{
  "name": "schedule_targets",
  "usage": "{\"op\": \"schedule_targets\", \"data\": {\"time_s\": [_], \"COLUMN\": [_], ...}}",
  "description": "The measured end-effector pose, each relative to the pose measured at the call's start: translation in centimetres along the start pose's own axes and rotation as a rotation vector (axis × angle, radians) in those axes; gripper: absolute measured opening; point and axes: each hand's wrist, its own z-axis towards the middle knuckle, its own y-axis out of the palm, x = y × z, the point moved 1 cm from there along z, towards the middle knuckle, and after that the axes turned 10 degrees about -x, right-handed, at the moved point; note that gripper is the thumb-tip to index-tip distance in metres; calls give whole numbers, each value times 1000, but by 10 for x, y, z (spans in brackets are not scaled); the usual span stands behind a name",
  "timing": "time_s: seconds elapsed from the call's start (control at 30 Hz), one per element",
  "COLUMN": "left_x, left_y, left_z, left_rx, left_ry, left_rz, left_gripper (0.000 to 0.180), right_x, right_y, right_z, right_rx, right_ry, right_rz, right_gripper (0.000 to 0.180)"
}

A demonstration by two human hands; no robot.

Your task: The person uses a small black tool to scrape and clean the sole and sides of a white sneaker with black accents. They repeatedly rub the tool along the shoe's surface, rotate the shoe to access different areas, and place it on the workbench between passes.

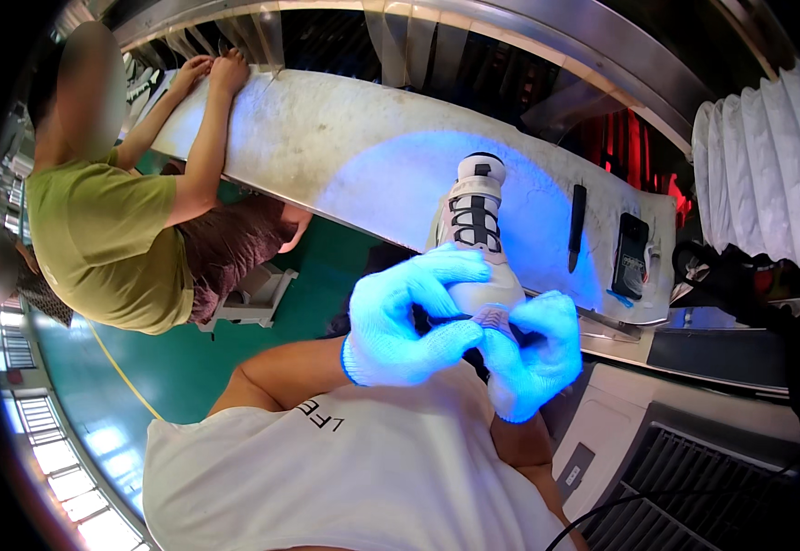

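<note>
A white and grey high-top sneaker (476,216) with black laces lies on the workbench, its toe toward me. Both my hands wear knitted gloves tinted blue by the light. At the left of the toe, my left hand (409,317) is closed on the sneaker, thumb and fingers bent round its front. My right hand (540,354) is pinched against the toe's right side. Between the two thumbs shows a small greyish ribbed patch (492,318); whether it is part of the sole or a separate piece, I cannot tell. The fingers hide the toe's underside.
The pale workbench (326,129) runs along a machine with hanging clear strips (409,41). A black knife-shaped tool (577,230) and a black phone (630,255) lie right of the sneaker. Farther right stands a white ribbed duct (766,174). A seated person (111,239) works at the left.
</note>
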Motion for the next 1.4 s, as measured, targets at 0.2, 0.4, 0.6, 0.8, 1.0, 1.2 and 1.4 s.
{"op": "schedule_targets", "data": {"time_s": [0.2,0.4,0.6,0.8,1.0,1.2,1.4], "left_x": [5,-2,10,12,13,4,-7], "left_y": [-27,-63,-54,-47,-48,-57,-68], "left_z": [2,18,25,37,58,74,80], "left_rx": [-122,-426,-284,-262,-346,-394,-406], "left_ry": [-300,-363,-503,-571,-522,-482,-454], "left_rz": [-150,-30,-329,-280,-24,39,-19], "left_gripper": [60,52,33,38,55,53,53], "right_x": [-4,-13,-18,-16,-11,3,14], "right_y": [24,31,42,29,19,17,19], "right_z": [-7,3,17,24,42,54,58], "right_rx": [122,32,33,-35,-48,6,-33], "right_ry": [203,205,217,137,219,196,232], "right_rz": [177,49,122,2,-23,0,37], "right_gripper": [65,65,68,83,85,75,66]}}
